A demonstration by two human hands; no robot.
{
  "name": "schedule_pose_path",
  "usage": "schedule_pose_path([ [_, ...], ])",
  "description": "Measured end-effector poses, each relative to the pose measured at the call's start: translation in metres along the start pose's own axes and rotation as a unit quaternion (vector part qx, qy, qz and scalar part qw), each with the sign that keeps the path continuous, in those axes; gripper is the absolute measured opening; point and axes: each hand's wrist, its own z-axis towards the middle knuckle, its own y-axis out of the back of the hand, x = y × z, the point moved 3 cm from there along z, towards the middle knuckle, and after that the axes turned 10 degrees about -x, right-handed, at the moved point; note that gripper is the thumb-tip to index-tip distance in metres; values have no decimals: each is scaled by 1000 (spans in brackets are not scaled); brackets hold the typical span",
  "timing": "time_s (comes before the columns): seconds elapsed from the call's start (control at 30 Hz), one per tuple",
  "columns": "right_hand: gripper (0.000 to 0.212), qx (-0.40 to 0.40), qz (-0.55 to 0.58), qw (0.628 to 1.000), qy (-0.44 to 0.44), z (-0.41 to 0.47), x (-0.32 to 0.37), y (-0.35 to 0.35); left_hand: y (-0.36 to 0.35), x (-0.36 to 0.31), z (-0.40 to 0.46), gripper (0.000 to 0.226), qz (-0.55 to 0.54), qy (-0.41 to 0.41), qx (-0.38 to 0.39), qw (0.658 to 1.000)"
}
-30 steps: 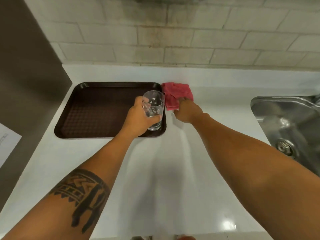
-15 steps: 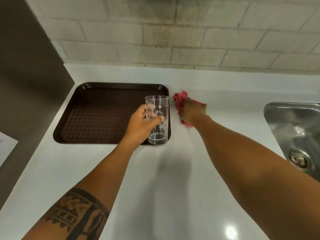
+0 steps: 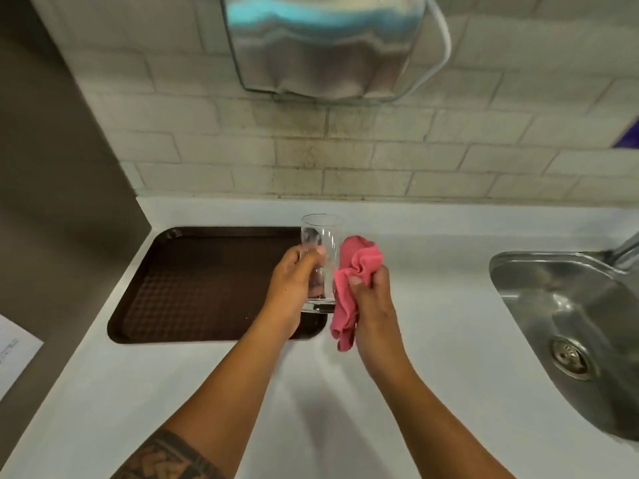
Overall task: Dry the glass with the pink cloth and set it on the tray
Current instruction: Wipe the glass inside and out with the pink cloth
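Note:
A clear tall glass (image 3: 320, 243) is held upright above the right edge of the dark brown tray (image 3: 204, 285), with my left hand (image 3: 294, 288) wrapped around its lower half. My right hand (image 3: 373, 305) grips the bunched pink cloth (image 3: 349, 292) just to the right of the glass. The cloth's upper folds touch or nearly touch the side of the glass, and its lower end hangs down over the white counter. The tray holds nothing.
A white counter (image 3: 345, 392) runs under both arms. A steel sink (image 3: 567, 323) with a drain lies at the right. A steel dispenser (image 3: 328, 46) hangs on the tiled wall above. A dark panel (image 3: 52, 167) borders the left.
My right hand has picked the pink cloth up off the counter and brought it beside the glass. My left hand has lifted the glass higher. The view has tilted upward.

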Motion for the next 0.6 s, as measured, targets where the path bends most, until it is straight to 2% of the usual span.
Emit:
schedule_pose_path([
  [0.1, 53, 17, -73, 994, 76, -28, -8, -9, -5, -3, -5, 51, 5, -9, -7, 1000],
  [0.2, 64, 8, -104, 990, 98, -35, -16, -9, -7, -1, -14, 62, 5, -7, 11, 1000],
  [0.37, 55, 7, -209, 966, 153, -36, -22, -6, -8, 0, -28, 74, -27, 8, 36, 999],
  [0.5, 70, 41, -242, 955, 169, -22, -12, -11, -12, -10, -27, 63, -15, -5, 38, 999],
  [0.6, 62, 24, -266, 940, 212, 1, 9, -19, -18, -19, -25, 68, 13, -20, 47, 999],
])
